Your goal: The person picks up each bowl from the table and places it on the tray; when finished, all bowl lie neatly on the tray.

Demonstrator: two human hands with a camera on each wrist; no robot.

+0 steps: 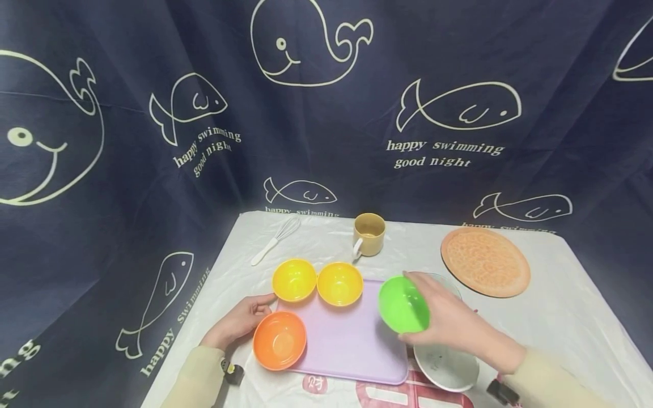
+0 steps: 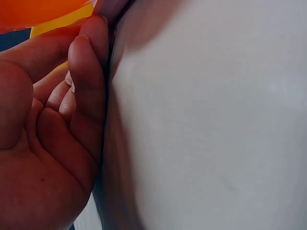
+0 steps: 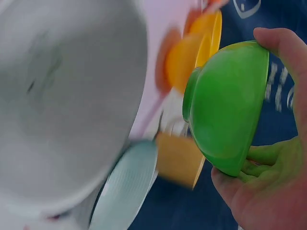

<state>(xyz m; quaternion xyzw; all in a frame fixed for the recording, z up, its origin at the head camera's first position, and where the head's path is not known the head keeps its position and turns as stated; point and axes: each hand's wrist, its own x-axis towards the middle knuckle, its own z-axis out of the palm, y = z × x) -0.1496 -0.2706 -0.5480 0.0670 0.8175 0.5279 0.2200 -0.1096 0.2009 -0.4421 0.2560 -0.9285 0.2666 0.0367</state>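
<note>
Over the right of the flat lilac tray [image 1: 352, 351], your right hand [image 1: 442, 313] pinches the round green bowl [image 1: 399, 305], which might drop if that grip slackens, your left hand [image 1: 244, 317] loosely curled

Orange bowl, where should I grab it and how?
Probably by the left rim, coming from the left and slightly above. The orange bowl stands upright, mouth up, leaving the rim free to pinch; the left hand is beside that side, while the yellow bowls sit beyond its far rim.

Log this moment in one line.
right hand: holds green bowl | left hand: beside orange bowl | yellow bowls: side by side
</note>
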